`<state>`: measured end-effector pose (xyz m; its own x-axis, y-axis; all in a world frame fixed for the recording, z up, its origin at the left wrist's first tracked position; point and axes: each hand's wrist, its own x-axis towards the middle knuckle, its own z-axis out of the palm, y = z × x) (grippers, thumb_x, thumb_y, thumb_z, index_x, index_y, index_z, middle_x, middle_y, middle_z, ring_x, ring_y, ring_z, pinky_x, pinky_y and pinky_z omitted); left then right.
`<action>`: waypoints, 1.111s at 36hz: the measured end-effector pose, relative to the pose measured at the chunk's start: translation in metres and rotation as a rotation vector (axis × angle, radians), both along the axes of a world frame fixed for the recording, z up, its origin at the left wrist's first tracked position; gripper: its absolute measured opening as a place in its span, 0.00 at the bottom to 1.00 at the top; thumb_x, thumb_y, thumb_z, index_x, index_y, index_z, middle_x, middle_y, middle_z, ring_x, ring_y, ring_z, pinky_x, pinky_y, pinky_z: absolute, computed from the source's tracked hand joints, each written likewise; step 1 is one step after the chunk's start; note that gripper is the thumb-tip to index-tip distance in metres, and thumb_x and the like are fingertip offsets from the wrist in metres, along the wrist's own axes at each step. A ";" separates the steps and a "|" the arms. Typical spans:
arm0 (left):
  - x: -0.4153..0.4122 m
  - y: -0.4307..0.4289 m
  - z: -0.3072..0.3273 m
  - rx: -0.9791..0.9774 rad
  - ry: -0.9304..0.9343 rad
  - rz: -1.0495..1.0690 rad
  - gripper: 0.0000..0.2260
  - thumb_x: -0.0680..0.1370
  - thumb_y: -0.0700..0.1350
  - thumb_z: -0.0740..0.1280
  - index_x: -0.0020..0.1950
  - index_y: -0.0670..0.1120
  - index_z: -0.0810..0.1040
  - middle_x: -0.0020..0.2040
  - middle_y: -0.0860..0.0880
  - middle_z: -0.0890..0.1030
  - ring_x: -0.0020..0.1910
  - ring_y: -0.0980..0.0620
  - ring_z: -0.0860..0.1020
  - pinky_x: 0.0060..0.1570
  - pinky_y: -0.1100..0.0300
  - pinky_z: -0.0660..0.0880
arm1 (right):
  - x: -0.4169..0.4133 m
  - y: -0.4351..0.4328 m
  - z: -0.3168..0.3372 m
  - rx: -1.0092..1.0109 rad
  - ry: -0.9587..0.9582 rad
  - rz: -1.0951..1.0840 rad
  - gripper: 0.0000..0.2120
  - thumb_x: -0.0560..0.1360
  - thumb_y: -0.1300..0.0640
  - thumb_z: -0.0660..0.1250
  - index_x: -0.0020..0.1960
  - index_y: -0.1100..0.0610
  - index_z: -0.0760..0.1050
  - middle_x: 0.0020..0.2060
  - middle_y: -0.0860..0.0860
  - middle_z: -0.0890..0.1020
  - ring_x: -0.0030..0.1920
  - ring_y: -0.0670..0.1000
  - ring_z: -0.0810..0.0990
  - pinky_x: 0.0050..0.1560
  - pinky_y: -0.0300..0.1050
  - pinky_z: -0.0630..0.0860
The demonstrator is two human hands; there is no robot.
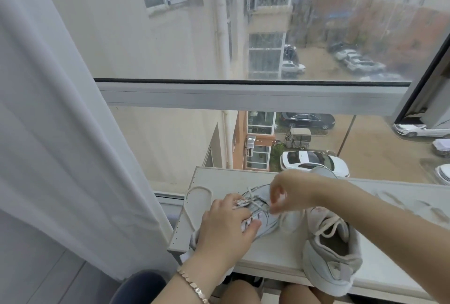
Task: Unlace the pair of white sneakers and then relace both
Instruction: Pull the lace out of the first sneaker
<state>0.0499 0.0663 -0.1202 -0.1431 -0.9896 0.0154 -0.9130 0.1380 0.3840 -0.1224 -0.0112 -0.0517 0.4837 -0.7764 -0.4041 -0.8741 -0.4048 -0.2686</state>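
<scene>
narrow white surface (219, 179) sits right against a big streaky window (243, 95), curtain (60, 133) hanging on the left. left hand (226, 225) grips one sneaker (265, 223) lying on it, right hand (289, 191) pinches its lace (255, 201) (bit blurry). other sneaker (326, 262) sits just beside, at the near edge.

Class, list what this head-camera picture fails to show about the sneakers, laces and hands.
1. Head view: eyelets of the held sneaker, covered by the left hand; how far it is laced is unclear.
2. Head view: fingertips of the right hand, blurred by motion; whether they pinch the lace is unclear.
3. Head view: front of the other sneaker, crossed by the right forearm.
</scene>
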 end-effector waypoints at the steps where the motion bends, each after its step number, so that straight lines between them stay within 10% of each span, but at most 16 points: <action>1: 0.000 0.000 0.000 0.005 0.036 0.022 0.15 0.76 0.60 0.60 0.53 0.54 0.80 0.69 0.57 0.65 0.64 0.54 0.64 0.57 0.60 0.65 | 0.007 0.000 0.000 -0.077 -0.064 -0.004 0.09 0.73 0.45 0.67 0.43 0.51 0.78 0.42 0.46 0.80 0.42 0.46 0.78 0.39 0.37 0.74; 12: -0.001 0.003 0.004 -0.002 0.011 0.035 0.14 0.75 0.61 0.59 0.54 0.54 0.70 0.55 0.57 0.71 0.55 0.53 0.69 0.51 0.59 0.66 | 0.052 0.004 -0.027 -0.051 0.045 -0.125 0.10 0.77 0.58 0.61 0.38 0.60 0.70 0.31 0.52 0.70 0.38 0.55 0.70 0.33 0.40 0.65; 17: -0.002 0.004 0.009 0.021 0.089 0.071 0.19 0.75 0.62 0.57 0.62 0.55 0.64 0.56 0.59 0.72 0.56 0.54 0.71 0.52 0.58 0.66 | 0.035 0.009 -0.026 0.261 -0.314 -0.343 0.06 0.78 0.62 0.57 0.44 0.56 0.71 0.43 0.53 0.72 0.43 0.50 0.68 0.34 0.31 0.62; 27: 0.001 0.000 0.016 0.050 0.135 0.174 0.15 0.81 0.53 0.51 0.52 0.51 0.77 0.42 0.52 0.80 0.44 0.50 0.77 0.45 0.55 0.75 | 0.018 0.005 -0.046 0.733 -1.449 -1.111 0.10 0.72 0.63 0.54 0.34 0.53 0.59 0.19 0.48 0.58 0.23 0.49 0.60 0.35 0.43 0.64; 34: -0.003 -0.001 0.016 0.037 0.026 0.169 0.15 0.82 0.54 0.50 0.52 0.51 0.76 0.45 0.52 0.79 0.40 0.52 0.72 0.38 0.60 0.68 | 0.017 0.001 -0.021 0.571 -0.610 -0.637 0.16 0.76 0.46 0.64 0.40 0.57 0.80 0.19 0.46 0.66 0.23 0.47 0.66 0.30 0.38 0.62; 40: 0.001 -0.002 0.015 0.044 0.004 0.191 0.15 0.82 0.53 0.49 0.53 0.52 0.74 0.46 0.52 0.79 0.41 0.50 0.72 0.39 0.60 0.67 | 0.008 0.001 -0.032 0.679 -1.286 -0.873 0.17 0.78 0.57 0.61 0.31 0.57 0.71 0.18 0.46 0.64 0.27 0.47 0.67 0.36 0.41 0.62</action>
<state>0.0506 0.0640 -0.1047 0.0473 -0.9985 -0.0286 -0.9196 -0.0547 0.3891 -0.1145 -0.0099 -0.0833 0.2925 -0.8343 -0.4673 0.1479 0.5223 -0.8399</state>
